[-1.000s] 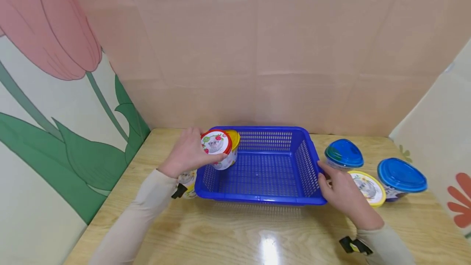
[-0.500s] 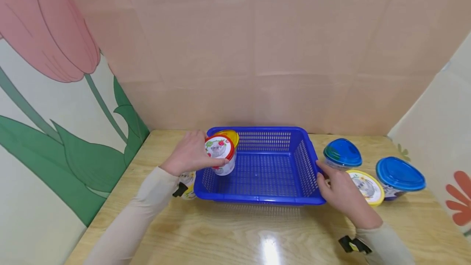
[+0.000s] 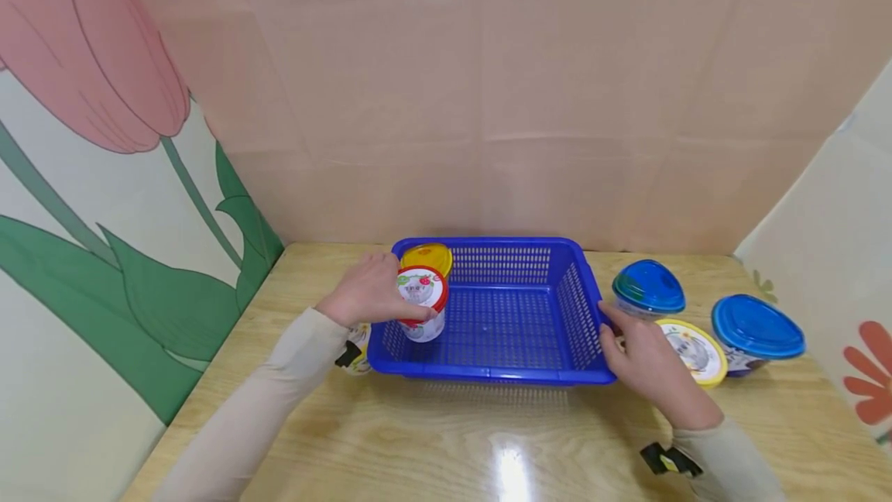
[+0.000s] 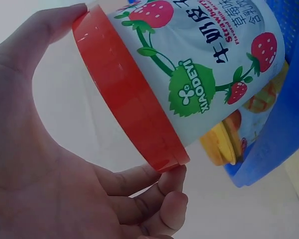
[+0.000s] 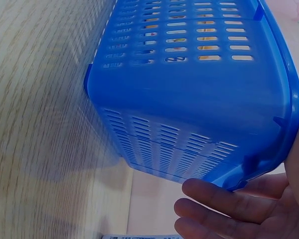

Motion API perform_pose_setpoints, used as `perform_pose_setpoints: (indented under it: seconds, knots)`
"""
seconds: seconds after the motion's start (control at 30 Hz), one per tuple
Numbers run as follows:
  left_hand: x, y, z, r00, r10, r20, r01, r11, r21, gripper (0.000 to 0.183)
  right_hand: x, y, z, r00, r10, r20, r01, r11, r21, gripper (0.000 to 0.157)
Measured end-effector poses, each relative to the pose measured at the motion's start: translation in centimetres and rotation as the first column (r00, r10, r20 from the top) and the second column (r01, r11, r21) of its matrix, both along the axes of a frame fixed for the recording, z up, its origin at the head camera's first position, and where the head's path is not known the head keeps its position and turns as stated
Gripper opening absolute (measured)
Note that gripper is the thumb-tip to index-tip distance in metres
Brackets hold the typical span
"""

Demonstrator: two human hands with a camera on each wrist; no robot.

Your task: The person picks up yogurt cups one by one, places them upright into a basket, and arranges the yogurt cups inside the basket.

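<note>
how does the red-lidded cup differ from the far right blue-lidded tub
The cup has a round lid with a printed top; the tub has a plain, roughly triangular one. The left hand grips the cup at the basket, while the tub sits untouched on the table. Both are lidded.

Head view: high, looks forward and down on blue basket (image 3: pixel 488 373). Left wrist view: close up, faces red-lidded cup (image 4: pixel 199 64), shared with head view. Right wrist view: near, faces basket's outside.
</note>
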State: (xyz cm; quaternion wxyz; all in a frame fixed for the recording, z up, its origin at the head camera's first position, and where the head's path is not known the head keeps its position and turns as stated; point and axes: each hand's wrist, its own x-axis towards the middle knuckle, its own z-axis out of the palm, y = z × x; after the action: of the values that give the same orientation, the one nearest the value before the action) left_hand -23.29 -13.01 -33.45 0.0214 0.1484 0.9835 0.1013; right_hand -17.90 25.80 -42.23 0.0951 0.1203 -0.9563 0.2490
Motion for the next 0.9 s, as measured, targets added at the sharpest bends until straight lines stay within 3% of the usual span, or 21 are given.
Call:
perform_pose_setpoints:
  seconds: [0.27, 0.53, 0.9]
  knots:
    - [-0.3, -0.1, -0.7, 0.997, 0.001, 0.076, -0.001, 1.0, -0.008, 0.083, 0.1, 0.0, 0.1, 1.0, 0.003, -0.027, -0.003, 1.0, -0.004, 0.044]
    - [-0.8, 0.1, -1.5, 0.994, -0.001, 0.113, 0.008, 0.998, -0.065, 0.088, 0.1, 0.0, 0.2, 1.0, -0.008, 0.008, 0.008, 1.0, 0.008, 0.047]
    - [-1.4, 0.7, -2.3, 0.993, -0.034, 0.112, 0.044, 0.995, -0.085, 0.078, 0.2, -0.2, 0.4, 1.0, -0.015, 0.016, 0.015, 1.0, 0.001, 0.047]
